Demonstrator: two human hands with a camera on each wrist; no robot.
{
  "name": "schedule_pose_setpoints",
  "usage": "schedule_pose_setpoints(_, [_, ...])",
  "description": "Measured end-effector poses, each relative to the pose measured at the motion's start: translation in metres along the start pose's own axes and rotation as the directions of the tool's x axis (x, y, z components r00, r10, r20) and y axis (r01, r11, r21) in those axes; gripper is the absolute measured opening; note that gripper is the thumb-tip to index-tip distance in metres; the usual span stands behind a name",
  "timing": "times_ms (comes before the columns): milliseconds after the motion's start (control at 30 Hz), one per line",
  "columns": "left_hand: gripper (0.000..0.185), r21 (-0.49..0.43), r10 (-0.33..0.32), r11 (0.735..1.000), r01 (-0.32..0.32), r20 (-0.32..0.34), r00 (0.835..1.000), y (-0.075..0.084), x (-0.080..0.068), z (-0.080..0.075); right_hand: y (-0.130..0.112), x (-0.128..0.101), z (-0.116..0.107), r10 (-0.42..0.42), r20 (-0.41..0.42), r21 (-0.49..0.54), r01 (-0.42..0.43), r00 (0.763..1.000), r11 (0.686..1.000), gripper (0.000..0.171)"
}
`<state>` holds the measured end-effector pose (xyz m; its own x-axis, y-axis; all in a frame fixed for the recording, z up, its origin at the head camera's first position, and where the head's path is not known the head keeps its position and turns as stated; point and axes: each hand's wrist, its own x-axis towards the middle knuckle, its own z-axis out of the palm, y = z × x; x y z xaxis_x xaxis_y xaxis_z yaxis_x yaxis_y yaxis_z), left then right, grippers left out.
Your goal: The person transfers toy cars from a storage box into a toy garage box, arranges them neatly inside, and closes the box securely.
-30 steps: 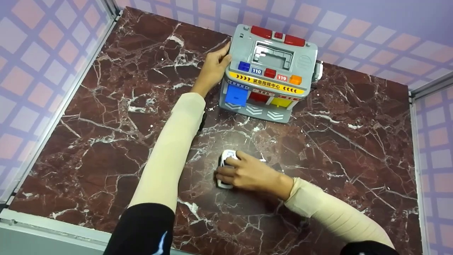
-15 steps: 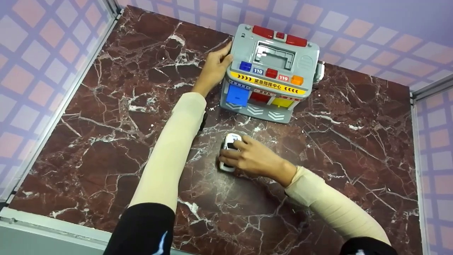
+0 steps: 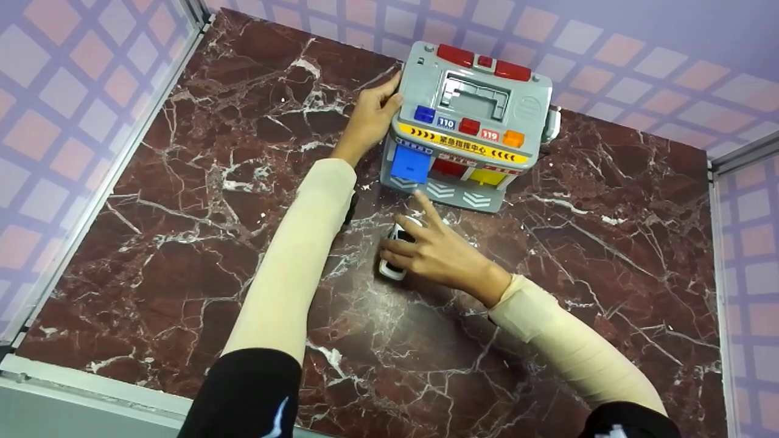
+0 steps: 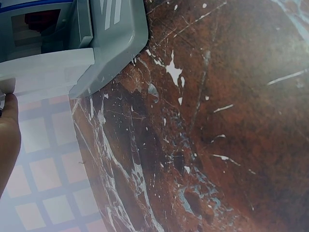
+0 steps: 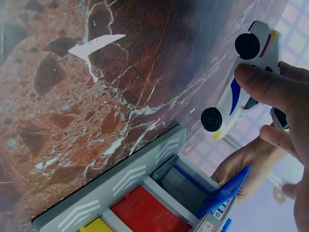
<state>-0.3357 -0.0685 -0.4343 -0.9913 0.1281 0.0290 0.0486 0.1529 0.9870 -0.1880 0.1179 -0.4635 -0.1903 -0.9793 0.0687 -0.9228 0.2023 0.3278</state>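
Observation:
Near the middle of the head view, my right hand (image 3: 444,255) holds a small white toy police car (image 3: 392,272) at the tabletop. The right wrist view shows my thumb (image 5: 270,84) against the car's side (image 5: 235,96), by a blue stripe, while another finger stretches away from it. Just ahead stands a grey toy garage (image 3: 420,91) with blue, red and yellow doors. Its blue door (image 5: 231,189) is swung up, baring a compartment; the red door (image 5: 145,212) is down. My left hand (image 3: 368,115) touches the garage's left side, its fingertips hidden.
A dark red marbled tabletop (image 3: 201,255) lies under everything. Purple checkered panels (image 3: 584,55) rise along the back and sides, with the garage close to the back one. Metal rails (image 3: 91,389) edge the table.
My right hand has slid the toy car forward toward the garage, and its index finger has straightened off the car. My left hand keeps its place at the garage's side.

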Motion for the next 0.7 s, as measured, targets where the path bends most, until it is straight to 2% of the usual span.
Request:
schedule_pose_setpoints(233, [0.046, -0.004, 0.006, 1.0, -0.006, 0.0, 1.0, 0.0, 0.0, 0.0, 0.002, 0.001, 0.003, 0.016, 0.01, 0.028, -0.016, 1.0, 0.999, 0.043])
schedule_pose_setpoints(433, [0.045, -0.001, 0.03, 1.0, -0.03, -0.008, 1.0, -0.014, 0.008, 0.002, 0.007, 0.004, 0.011, 0.04, 0.012, 0.034, -0.04, 0.999, 0.999, 0.045])
schedule_pose_setpoints(533, [0.045, -0.004, 0.038, 0.999, -0.038, -0.008, 0.999, -0.012, 0.007, 0.002, 0.01, 0.006, 0.014, 0.042, 0.006, -0.02, -0.042, 0.999, 0.999, 0.042])
schedule_pose_setpoints(633, [0.044, -0.011, 0.036, 0.999, -0.037, -0.004, 0.999, -0.004, 0.002, 0.001, 0.014, 0.009, 0.019, 0.034, -0.008, -0.08, -0.035, 0.999, 0.996, 0.038])
schedule_pose_setpoints(700, [0.044, -0.016, 0.041, 0.999, -0.042, -0.004, 0.999, -0.006, 0.004, 0.001, 0.016, 0.011, 0.021, 0.026, -0.012, -0.115, -0.027, 1.0, 0.993, 0.037])
